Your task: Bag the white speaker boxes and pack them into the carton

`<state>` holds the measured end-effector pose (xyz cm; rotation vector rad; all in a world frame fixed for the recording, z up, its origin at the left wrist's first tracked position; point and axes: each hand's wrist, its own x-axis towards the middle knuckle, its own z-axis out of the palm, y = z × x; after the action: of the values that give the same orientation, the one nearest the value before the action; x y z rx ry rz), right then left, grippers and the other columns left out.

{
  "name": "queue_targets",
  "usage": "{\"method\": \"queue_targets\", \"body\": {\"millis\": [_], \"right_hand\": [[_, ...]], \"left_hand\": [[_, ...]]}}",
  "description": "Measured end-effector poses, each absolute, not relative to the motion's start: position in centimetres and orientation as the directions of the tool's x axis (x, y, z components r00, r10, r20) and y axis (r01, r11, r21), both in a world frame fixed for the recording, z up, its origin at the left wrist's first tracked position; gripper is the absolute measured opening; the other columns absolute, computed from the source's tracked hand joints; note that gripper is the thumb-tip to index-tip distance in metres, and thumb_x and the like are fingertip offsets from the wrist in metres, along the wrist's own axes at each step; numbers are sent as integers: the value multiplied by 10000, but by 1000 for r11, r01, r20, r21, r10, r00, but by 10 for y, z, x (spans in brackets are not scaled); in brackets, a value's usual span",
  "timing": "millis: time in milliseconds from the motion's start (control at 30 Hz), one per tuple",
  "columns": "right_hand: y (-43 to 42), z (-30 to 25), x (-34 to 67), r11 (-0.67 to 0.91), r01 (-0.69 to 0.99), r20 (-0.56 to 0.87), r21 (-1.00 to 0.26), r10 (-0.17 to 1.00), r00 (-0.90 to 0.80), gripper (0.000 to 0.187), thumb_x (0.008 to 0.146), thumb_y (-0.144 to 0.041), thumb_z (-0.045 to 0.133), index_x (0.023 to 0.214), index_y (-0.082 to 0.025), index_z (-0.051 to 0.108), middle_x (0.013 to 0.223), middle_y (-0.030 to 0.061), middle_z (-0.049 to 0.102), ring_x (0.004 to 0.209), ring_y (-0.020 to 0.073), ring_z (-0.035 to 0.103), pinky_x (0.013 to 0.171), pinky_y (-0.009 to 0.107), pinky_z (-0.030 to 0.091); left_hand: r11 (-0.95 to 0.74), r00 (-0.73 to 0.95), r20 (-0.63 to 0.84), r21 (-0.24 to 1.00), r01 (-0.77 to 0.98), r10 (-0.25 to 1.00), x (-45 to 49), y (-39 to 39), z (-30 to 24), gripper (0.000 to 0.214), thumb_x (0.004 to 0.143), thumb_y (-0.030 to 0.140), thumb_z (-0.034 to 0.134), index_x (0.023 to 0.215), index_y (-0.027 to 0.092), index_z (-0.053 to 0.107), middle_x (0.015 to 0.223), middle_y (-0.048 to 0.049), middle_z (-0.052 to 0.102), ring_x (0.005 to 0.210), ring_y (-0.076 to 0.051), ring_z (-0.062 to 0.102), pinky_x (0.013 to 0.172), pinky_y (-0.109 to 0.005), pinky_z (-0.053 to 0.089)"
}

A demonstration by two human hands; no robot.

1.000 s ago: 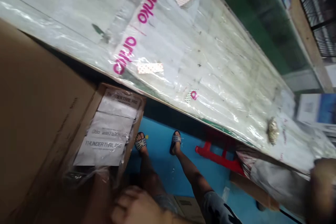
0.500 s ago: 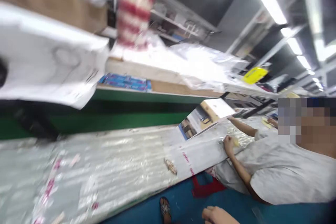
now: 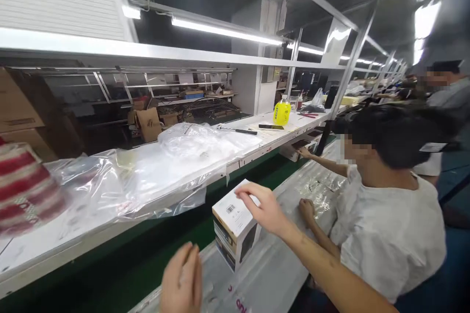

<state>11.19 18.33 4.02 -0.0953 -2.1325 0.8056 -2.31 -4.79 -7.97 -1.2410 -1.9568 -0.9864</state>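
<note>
A printed white-topped box [image 3: 232, 220] with a barcode label stands upright on the plastic-covered lower surface [image 3: 220, 293], ahead of my hands. My right hand [image 3: 266, 208] reaches over its top from the right, fingers bent and a gap between thumb and forefinger. Whether the fingertips touch the box I cannot tell. Lower and to the left, my left hand [image 3: 182, 279] is raised beside the box, apart from it, with fingers stretched out and nothing in them.
A white bench [image 3: 227, 161] at left carries clear plastic bags [image 3: 191, 139], a yellow bottle [image 3: 282, 112] and a red-and-white striped item [image 3: 25, 190]. A co-worker in a pale shirt [image 3: 385, 225] sits close at right, one hand [image 3: 306, 210] on the lower surface.
My view has turned and levelled, and the box now stands nearer. Both my hands are raised into view around it; before, only part of one hand showed at the bottom.
</note>
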Motion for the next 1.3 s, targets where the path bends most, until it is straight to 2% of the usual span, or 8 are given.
{"method": "queue_targets", "body": {"millis": [100,233,533,700,867,1000,1167,1300], "right_hand": [[200,82,50,777,-492,757,-393,-30,-653,255,1006,-162,425,1125,-172,650,1094,73,703,1028,159,651,910,283,525],[196,103,-41,779,-576,530,-249,-388,-754,312,981,-82,435,1230,-135,615,1258,92,650,1168,183,598,1019,314,485],[229,97,-129,968,-222,325,-120,-173,-930,367,1060,-269,352,1165,-62,636,1221,208,609,1117,299,615,950,457,506],[239,101,-134,972,-193,281,-134,-149,-948,396,1066,-317,323,1199,-113,635,1193,167,633,1153,284,592,921,404,518],[253,105,-133,974,-187,247,-126,-152,-957,369,1045,-312,388,1191,-97,649,1278,186,602,1224,299,546,962,407,495],[266,112,-130,975,-179,218,-133,-147,-965,403,1038,-372,402,1230,-110,641,1285,156,602,1206,309,561,948,417,509],[267,116,-130,982,-150,214,-110,-124,-969,371,1034,-294,389,1279,-110,598,1304,172,585,1219,307,550,945,426,512],[279,119,-139,992,-79,182,-97,-60,-981,357,986,-140,401,1282,-106,598,1352,186,564,1228,312,550,925,453,524]], "left_hand": [[600,-455,882,298,743,126,-85,13,9,272,988,263,492,1083,132,709,1056,-167,737,1006,-285,697,890,-394,550],[913,-876,454,265,310,166,-150,54,78,323,949,266,520,967,31,741,1072,-264,705,1043,-414,663,833,-473,522],[917,-805,593,318,241,7,-170,68,99,316,983,254,420,1029,103,694,1085,-167,698,1007,-299,639,878,-386,476],[961,-952,306,254,110,28,-186,72,110,349,853,424,648,934,90,708,983,-223,691,937,-393,635,739,-414,484],[944,-914,396,263,200,83,-167,100,78,312,910,141,418,954,97,724,1185,-229,645,1164,-407,538,940,-491,415],[876,-900,436,428,221,14,-170,109,85,300,908,115,387,966,141,681,1073,-186,663,1083,-355,583,908,-480,427],[648,-939,345,715,263,0,-204,109,124,182,862,203,553,1031,140,577,694,1,571,557,-166,584,567,-300,467],[447,-873,487,787,425,-29,-214,101,156,199,840,186,565,1037,160,576,767,37,520,508,-72,494,478,-207,414]]}}
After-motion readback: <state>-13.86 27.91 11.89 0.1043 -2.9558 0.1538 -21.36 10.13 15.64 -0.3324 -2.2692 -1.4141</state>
